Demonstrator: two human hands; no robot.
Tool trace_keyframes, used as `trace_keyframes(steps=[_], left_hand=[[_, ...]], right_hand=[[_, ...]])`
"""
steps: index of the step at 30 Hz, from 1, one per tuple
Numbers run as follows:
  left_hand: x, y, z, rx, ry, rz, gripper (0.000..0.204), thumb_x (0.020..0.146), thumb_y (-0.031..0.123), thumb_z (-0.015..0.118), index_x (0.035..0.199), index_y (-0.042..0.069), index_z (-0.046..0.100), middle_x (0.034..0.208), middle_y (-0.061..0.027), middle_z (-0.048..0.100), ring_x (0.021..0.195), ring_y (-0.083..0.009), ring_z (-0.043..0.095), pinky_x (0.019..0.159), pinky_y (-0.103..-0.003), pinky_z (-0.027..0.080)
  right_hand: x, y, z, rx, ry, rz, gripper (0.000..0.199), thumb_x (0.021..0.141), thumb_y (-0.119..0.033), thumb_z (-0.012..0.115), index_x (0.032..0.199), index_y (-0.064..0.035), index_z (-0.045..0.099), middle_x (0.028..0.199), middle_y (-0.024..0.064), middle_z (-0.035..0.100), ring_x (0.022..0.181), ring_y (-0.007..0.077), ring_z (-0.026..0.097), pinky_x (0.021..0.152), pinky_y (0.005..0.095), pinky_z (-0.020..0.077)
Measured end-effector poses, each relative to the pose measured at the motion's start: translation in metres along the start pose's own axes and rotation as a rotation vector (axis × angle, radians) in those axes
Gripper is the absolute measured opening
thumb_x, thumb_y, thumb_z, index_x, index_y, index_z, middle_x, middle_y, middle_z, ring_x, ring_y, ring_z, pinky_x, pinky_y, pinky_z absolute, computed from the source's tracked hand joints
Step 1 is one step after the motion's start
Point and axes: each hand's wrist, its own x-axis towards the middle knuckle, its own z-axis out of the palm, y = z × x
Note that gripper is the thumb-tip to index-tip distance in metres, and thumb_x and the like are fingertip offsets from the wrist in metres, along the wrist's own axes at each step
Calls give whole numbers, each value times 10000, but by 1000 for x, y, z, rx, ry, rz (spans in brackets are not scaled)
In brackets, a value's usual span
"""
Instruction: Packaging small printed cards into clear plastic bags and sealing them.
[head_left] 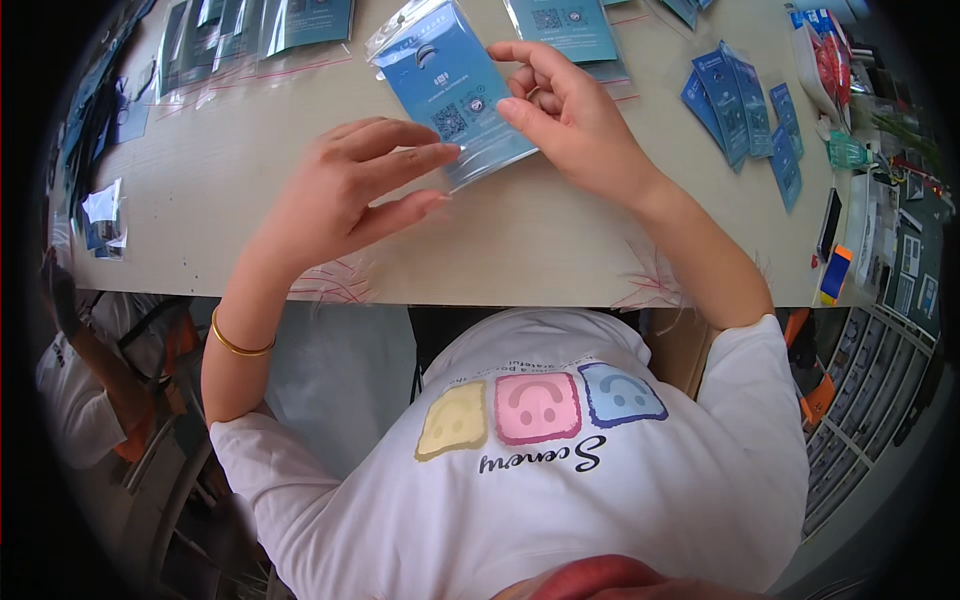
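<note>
A blue printed card in a clear plastic sleeve (445,85) lies tilted above the pale tabletop (230,190). My right hand (565,115) pinches the sleeve's right edge between thumb and fingers. My left hand (350,185) rests its fingertips on the sleeve's lower left corner, fingers stretched out. A gold bangle (235,345) sits on my left wrist.
Rows of bagged blue cards (250,30) lie at the back left, another (570,25) behind my right hand. Loose small blue cards (740,100) fan out at the right. Red strips (335,285) litter the near table edge. Another person (90,370) sits at the left.
</note>
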Motion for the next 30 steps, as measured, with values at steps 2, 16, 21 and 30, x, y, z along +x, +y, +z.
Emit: trace_keyframes(steps=[2, 16, 21, 30], left_hand=[[10, -15, -1, -116, 276, -51, 283, 953, 168, 696, 1217, 79, 747, 1220, -104, 695, 1030, -304, 690, 871, -410, 569], [65, -39, 29, 298, 53, 90, 377, 1010, 202, 610, 1384, 195, 649, 1447, -125, 580, 1346, -345, 518, 1155, -492, 385], [28, -25, 20, 278, 58, 29, 437, 905, 188, 708, 1340, 182, 666, 1364, -101, 606, 1267, -341, 548, 1101, -478, 426], [19, -32, 27, 194, 136, -36, 497, 863, 210, 748, 1351, 221, 656, 1400, -69, 561, 1252, -330, 534, 1062, -450, 457]], right_hand=[[-12, -5, -35, 93, 44, -73, 360, 1003, -121, 605, 1337, 2, 554, 1052, 18, 634, 794, 119, 629, 703, 283, 516], [-58, 6, -151, -893, 482, -181, 207, 951, -132, 675, 1144, -116, 749, 1075, 49, 726, 961, 216, 670, 842, 321, 524], [-38, -12, -27, -435, -166, -169, 178, 908, -140, 729, 1081, -101, 749, 1016, 60, 708, 843, 237, 679, 737, 380, 541], [-20, 2, -2, -650, -260, -293, 105, 866, -149, 728, 895, -77, 657, 895, 74, 649, 804, 289, 662, 709, 412, 529]])
